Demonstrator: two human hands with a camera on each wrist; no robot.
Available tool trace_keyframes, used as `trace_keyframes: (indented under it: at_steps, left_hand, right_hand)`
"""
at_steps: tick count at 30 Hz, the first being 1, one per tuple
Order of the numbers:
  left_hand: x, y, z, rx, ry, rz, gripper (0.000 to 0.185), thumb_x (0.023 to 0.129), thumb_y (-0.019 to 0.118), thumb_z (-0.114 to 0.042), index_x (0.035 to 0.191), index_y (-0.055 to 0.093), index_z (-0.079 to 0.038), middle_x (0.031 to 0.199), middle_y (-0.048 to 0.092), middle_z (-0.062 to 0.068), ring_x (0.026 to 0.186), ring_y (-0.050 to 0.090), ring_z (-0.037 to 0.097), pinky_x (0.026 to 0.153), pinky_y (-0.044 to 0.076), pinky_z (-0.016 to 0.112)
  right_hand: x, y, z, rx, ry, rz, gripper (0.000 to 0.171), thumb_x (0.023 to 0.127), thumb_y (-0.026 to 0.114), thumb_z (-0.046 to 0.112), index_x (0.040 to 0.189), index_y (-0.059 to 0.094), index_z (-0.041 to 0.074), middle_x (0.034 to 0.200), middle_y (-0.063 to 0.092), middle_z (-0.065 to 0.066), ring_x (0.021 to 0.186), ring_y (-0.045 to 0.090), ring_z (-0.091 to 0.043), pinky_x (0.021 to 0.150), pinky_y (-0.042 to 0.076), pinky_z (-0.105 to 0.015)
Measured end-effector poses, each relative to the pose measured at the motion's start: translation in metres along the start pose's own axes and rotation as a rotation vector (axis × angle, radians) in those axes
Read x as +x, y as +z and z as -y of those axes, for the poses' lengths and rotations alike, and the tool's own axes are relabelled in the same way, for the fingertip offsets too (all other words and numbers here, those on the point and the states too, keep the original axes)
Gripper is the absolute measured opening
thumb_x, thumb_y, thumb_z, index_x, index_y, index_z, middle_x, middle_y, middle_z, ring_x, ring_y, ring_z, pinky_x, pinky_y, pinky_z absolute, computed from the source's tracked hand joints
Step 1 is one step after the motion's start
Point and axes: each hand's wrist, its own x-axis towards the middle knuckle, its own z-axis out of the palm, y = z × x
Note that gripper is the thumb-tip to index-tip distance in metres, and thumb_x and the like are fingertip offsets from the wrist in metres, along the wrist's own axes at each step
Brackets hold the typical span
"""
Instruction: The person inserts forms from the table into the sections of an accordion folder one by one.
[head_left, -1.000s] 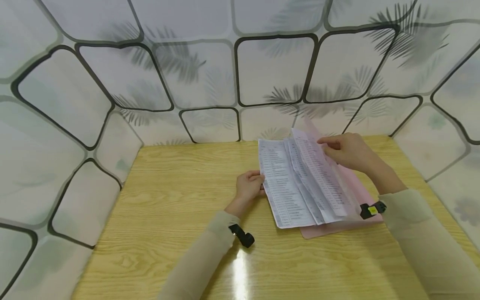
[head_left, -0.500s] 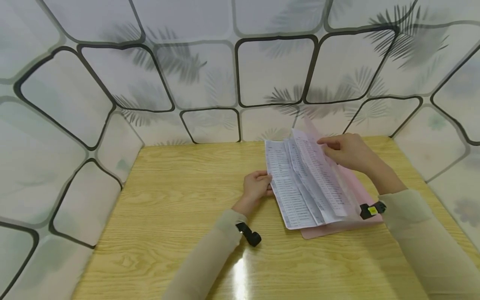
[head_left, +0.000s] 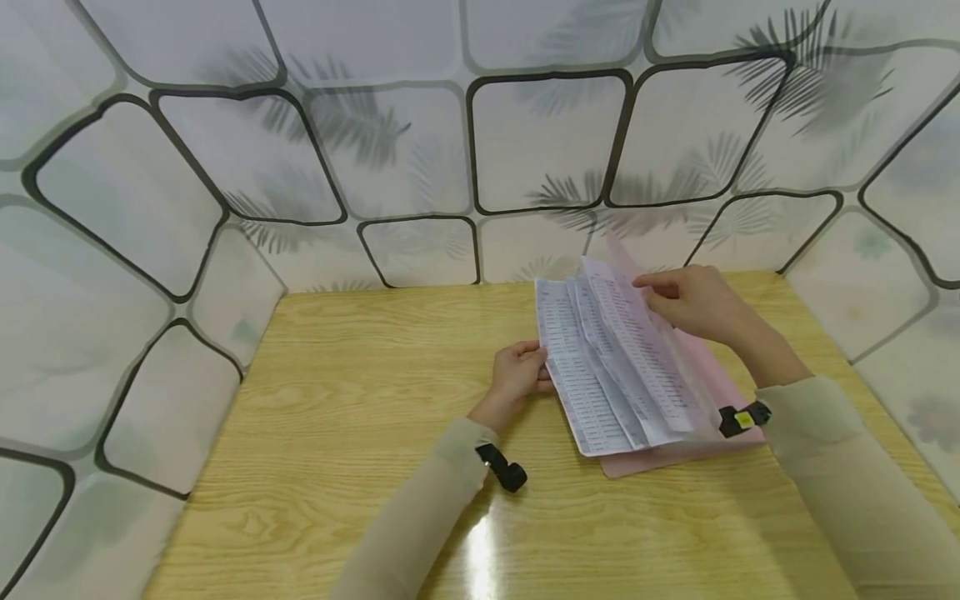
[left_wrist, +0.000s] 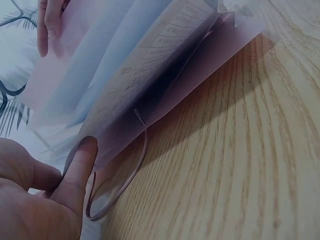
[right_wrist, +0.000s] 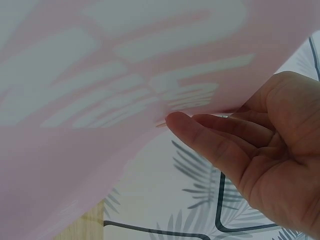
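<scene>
A pink folder (head_left: 720, 371) stands partly open at the right of the table, with several printed sheets (head_left: 585, 383) fanned inside it. At their left edge, my left hand (head_left: 517, 372) pinches the outermost sheet between thumb and fingers. My right hand (head_left: 693, 304) holds the raised pink cover (right_wrist: 100, 165) by its edge; in the right wrist view the thumb lies along one side of it. An elastic cord (left_wrist: 117, 197) loops down from the folder beside my left hand (left_wrist: 45, 200). The lower pink cover (left_wrist: 210, 65) rests close over the wood.
The wood-grain table (head_left: 337, 433) reaches out to the left and front. A patterned cloth wall (head_left: 405, 150) with dark outlines and leaf prints stands behind it and along both sides. Each wrist wears a black camera strap (head_left: 502, 468).
My left hand has moved to the right, bringing the outermost sheet closer to the other sheets. The right hand and the raised cover stay in place.
</scene>
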Motion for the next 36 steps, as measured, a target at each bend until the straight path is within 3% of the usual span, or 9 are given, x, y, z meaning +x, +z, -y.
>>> trace_keyframes:
  at_steps: [9,18,25,36]
  left_hand:
    - [0.005,0.006,0.003,-0.013,-0.041,-0.005,0.028,0.104,0.059,-0.006,0.128,0.069,0.005,0.101,0.079,0.025,0.069,0.077,0.018,0.061,0.066,0.032]
    - [0.006,0.011,0.003,-0.017,-0.052,0.020,0.035,0.104,0.057,-0.004,0.135,0.063,0.009,0.105,0.077,0.029,0.074,0.078,0.022,0.066,0.067,0.035]
    - [0.008,0.014,0.006,-0.001,-0.049,0.032,0.035,0.105,0.056,-0.004,0.136,0.062,0.010,0.106,0.077,0.030,0.075,0.078,0.022,0.067,0.067,0.035]
    - [0.007,0.021,0.007,0.011,-0.062,0.051,0.037,0.105,0.057,-0.004,0.139,0.061,0.009,0.108,0.076,0.030,0.085,0.080,0.029,0.071,0.068,0.036]
  right_hand:
    - [0.000,0.000,0.000,-0.006,-0.006,-0.003,0.042,0.103,0.056,0.017,0.140,0.067,0.001,0.117,0.074,-0.027,0.063,0.060,-0.016,0.056,0.047,-0.027]
    - [0.001,0.000,0.000,-0.011,0.004,0.007,0.042,0.103,0.055,0.018,0.141,0.066,0.003,0.106,0.076,-0.022,0.061,0.058,-0.016,0.054,0.044,-0.028]
    - [0.001,0.001,-0.002,-0.007,0.001,0.003,0.042,0.103,0.055,0.018,0.141,0.067,0.003,0.113,0.075,-0.024,0.062,0.059,-0.015,0.055,0.046,-0.028]
    - [0.000,0.001,-0.002,-0.008,-0.007,-0.009,0.041,0.103,0.056,0.017,0.140,0.067,0.002,0.109,0.075,-0.023,0.061,0.058,-0.015,0.055,0.045,-0.027]
